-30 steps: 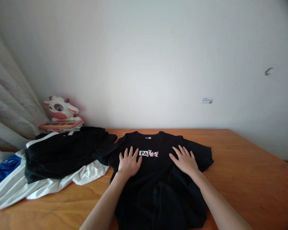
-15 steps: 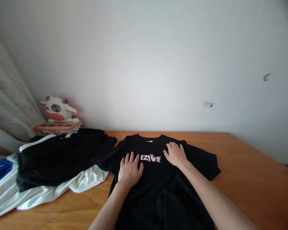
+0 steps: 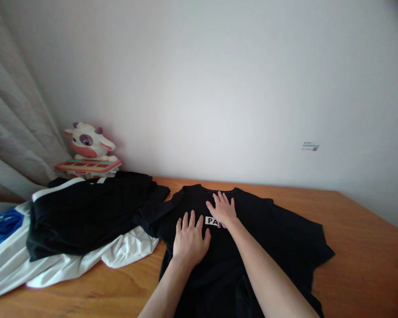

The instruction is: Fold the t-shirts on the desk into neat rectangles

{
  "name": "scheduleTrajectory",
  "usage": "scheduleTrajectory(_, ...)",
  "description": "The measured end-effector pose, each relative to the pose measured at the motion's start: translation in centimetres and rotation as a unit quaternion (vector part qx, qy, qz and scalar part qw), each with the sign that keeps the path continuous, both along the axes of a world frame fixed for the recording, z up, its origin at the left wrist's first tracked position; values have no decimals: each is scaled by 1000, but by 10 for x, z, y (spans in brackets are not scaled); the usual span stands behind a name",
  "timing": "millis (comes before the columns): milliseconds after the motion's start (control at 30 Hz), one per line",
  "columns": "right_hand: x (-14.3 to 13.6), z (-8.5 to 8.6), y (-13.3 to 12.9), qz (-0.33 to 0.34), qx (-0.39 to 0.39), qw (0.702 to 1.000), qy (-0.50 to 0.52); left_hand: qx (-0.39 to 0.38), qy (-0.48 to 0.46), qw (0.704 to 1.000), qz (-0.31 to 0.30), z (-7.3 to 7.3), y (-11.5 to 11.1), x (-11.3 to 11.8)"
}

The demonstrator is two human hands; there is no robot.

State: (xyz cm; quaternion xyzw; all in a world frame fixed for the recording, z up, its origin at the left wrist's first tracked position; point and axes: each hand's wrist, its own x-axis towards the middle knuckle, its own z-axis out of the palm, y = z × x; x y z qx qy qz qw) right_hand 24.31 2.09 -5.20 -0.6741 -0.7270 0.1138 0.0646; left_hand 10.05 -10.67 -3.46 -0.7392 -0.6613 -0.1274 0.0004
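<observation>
A black T-shirt [image 3: 268,238] lies spread on the wooden table, its neckline toward the wall. Part of its chest print, the letters "PA" [image 3: 212,221], shows between my hands. My left hand [image 3: 190,240] rests flat on the left side of the chest, fingers spread. Just below the collar, my right hand [image 3: 223,208] lies flat with its fingers apart, covering the rest of the print. Lower down, the shirt has a raised fold, partly hidden by my right forearm.
Left of the shirt is a heap of clothes: a black garment [image 3: 86,216] over white cloth [image 3: 129,249], with blue cloth [image 3: 3,227] at the far left. A cow-shaped toy keyboard [image 3: 88,152] stands behind them by the curtain [image 3: 16,101]. The wooden table [image 3: 361,256] extends right.
My right hand has slid left across the shirt, from the right of the print to over it, below the collar. My left hand stays on the left chest. The view has turned slightly.
</observation>
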Motion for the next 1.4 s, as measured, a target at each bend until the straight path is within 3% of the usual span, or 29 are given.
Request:
scheduleTrajectory(300,0,1,10,-23,7,1000,3,4,-3,1000,0,-4,6,0)
scheduleTrajectory(533,7,0,19,2,-17,1000,10,-13,8,1000,3,-2,12,2)
scheduleTrajectory(733,17,7,6,31,18,999,35,-13,12,1000,10,-2,11,2)
scheduleTrajectory(900,55,10,-15,14,82,996,37,-11,9,1000,9,-1,12,2)
scheduleTrajectory(1100,112,2,-30,-54,53,997,14,-6,20,1000,5,8,10,6)
scheduleTrajectory(1267,115,0,-31,-70,11,997,-19,13,58,997,-54,15,32,2)
scheduleTrajectory(1400,113,3,-29,-73,1,997,-27,-67,52,995,-45,10,65,-13)
